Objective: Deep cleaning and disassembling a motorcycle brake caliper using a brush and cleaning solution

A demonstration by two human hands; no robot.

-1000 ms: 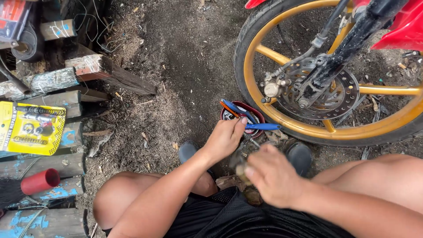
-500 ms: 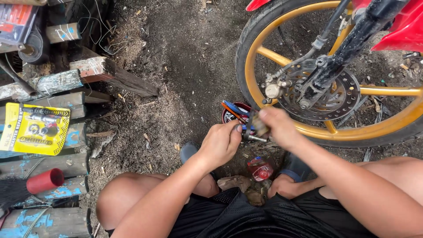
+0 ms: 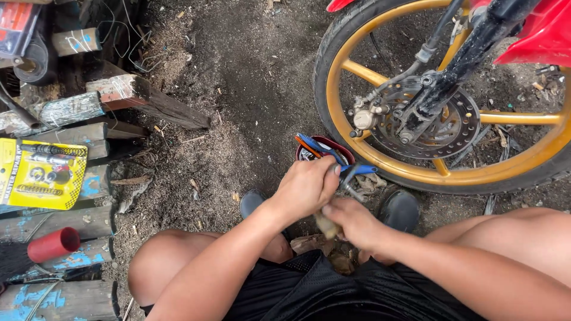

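I squat on dirt ground in front of a motorcycle wheel with a yellow rim (image 3: 380, 163). My left hand (image 3: 304, 187) is closed around a blue-handled tool (image 3: 357, 170) at the edge of a small red bowl (image 3: 342, 151) that holds more blue- and orange-handled tools. Just below it, my right hand (image 3: 355, 223) grips a small tan object (image 3: 327, 226); what it is cannot be made out. The two hands nearly touch. A brake disc (image 3: 458, 128) and a caliper (image 3: 364, 117) sit beside the black fork (image 3: 458, 71).
Worn planks with blue paint (image 3: 65, 110) lie stacked at the left. On them rest a yellow blister pack of small parts (image 3: 41, 175) and a red cylinder (image 3: 53, 244). My black shoes (image 3: 399, 209) stand near the tyre. A red fender (image 3: 541, 35) is at the top right.
My right hand has pulled back from the bowl toward my body and now sits under the left hand. The left hand has stayed at the bowl.
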